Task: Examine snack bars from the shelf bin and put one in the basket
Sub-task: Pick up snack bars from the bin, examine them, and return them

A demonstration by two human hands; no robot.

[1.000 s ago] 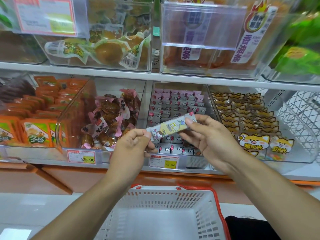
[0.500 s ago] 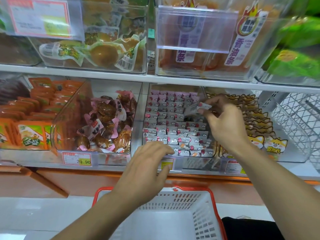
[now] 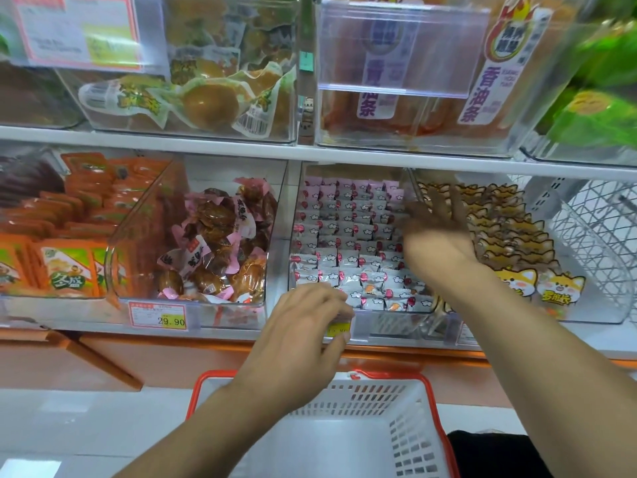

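Small pink-and-white snack bars fill a clear shelf bin in tidy rows on the lower shelf. My right hand is blurred over the bin's right side, fingers stretched toward the back, and I see no bar in it. My left hand is at the bin's front edge, over the yellow price label, fingers loosely bent and holding nothing. Below both hands stands the white basket with a red rim, and nothing shows inside it.
Left of the bar bin is a clear bin of pink-wrapped brown snacks, then orange packets. To the right lie cartoon-fox packets and a white wire rack. The upper shelf carries more clear bins.
A second ago both hands held one bar in front of the bin. My right hand carried it back into the bin and now shows spread fingers; my left hand dropped to the bin's front.
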